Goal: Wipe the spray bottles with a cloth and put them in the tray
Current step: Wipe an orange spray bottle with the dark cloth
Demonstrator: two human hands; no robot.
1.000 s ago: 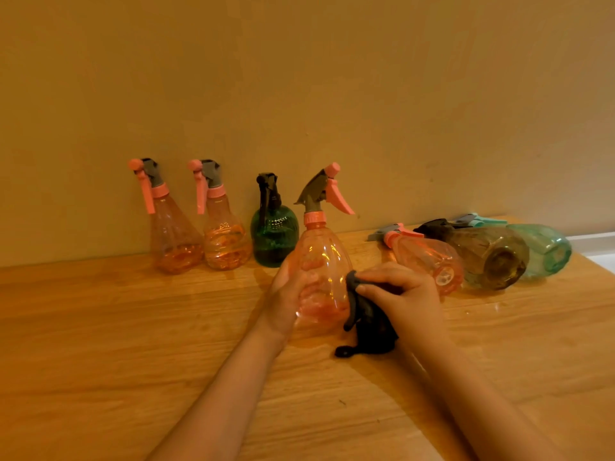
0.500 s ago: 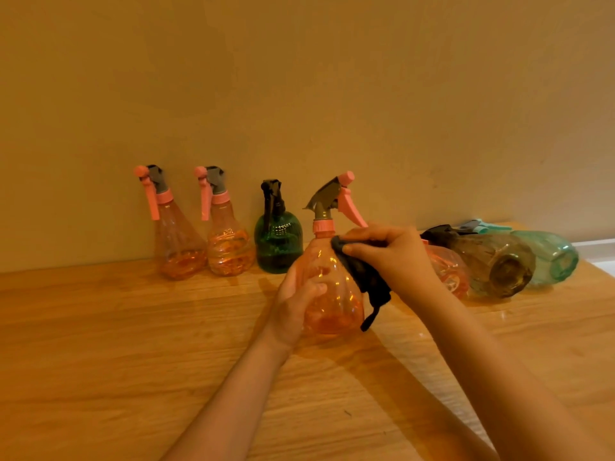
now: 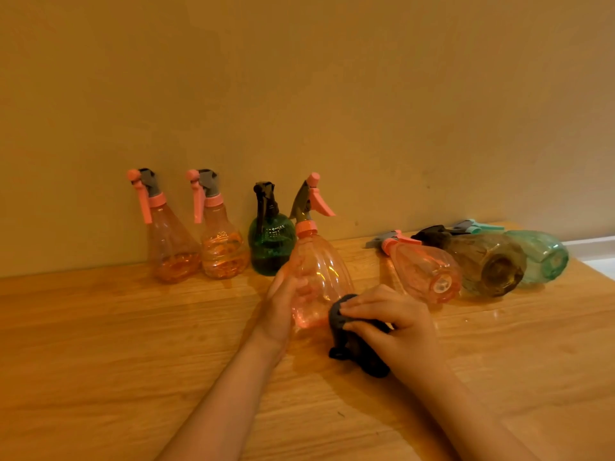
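The left hand (image 3: 283, 304) is wrapped round the lower body of the pink spray bottle (image 3: 316, 274), fingers curled against its far-left side and steadying it upright. The right hand (image 3: 396, 324) pinches a dark cloth (image 3: 346, 331), bunched between thumb and fingers and pressed to the bottle's base on its right side, the loose tail trailing onto the counter (image 3: 100, 361).

The bottle stands about mid-counter, a little out from the back edge. Three more stand along that edge to the left; three lie on their sides toward the back right corner. I see no tray from here.

To do this well, I'd say keep the left grip low and firm so the bottle doesn't tip, turn it a little between strokes so the ribbed sides all get covered, and run the cloth up to the neck and trigger (image 3: 314, 201), not just the belly.
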